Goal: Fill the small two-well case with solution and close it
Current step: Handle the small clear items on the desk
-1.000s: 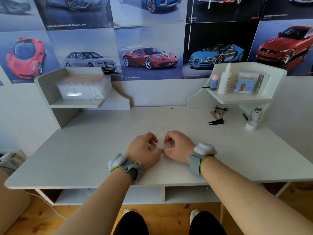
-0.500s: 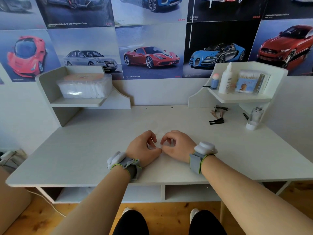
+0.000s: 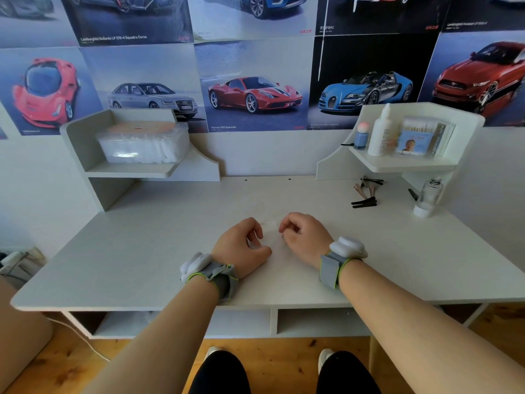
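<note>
The small two-well case [image 3: 270, 229] is a pale, see-through shape on the white desk [image 3: 159, 245], barely visible between my hands. My left hand [image 3: 240, 247] rests on the desk with its fingers curled over the case's left end. My right hand [image 3: 305, 237] lies to the right with its fingers curled, fingertips at the case's right end; whether they grip it is unclear. A tall white solution bottle [image 3: 380, 135] stands on the right shelf [image 3: 403, 166], far from both hands.
On the right shelf are a small blue bottle [image 3: 361, 136] and a cotton swab box [image 3: 423, 137]. Black hair clips [image 3: 365, 201] and a clear bottle [image 3: 429, 197] sit at the desk's back right. A clear storage box [image 3: 142, 143] fills the left shelf.
My hands were pressed together over the case. They have drawn apart, leaving a small gap between the fingertips. The camera has tilted slightly.
</note>
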A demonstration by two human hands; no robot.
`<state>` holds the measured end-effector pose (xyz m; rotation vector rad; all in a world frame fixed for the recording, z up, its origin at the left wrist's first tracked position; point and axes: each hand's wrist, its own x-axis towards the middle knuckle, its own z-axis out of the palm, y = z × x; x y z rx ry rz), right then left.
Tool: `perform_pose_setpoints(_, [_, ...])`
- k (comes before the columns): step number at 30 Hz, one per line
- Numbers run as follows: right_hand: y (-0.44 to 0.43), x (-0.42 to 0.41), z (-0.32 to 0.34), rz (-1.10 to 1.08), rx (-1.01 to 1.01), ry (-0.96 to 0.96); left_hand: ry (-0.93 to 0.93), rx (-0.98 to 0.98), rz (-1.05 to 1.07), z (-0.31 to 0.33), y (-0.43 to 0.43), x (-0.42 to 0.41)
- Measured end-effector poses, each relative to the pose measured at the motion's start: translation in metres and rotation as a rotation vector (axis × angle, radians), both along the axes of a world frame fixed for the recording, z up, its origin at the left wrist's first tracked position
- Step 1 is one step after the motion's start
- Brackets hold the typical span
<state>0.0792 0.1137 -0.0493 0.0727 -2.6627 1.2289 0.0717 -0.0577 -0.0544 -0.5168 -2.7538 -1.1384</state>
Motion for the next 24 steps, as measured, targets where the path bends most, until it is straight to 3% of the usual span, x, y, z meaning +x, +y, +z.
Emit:
perform_pose_setpoints(17, [0.0007,-0.0011,0.0008,0.025,-0.024,0.028,-0.003,-0.024,0.014,0.0019,0.0009,0.0031])
perform_pose_setpoints(24, [0.0009,-0.0027,-0.0016,0.012,-0.038,0.049,-0.032,0.050,0.006,0.0055,0.0034,0.0043])
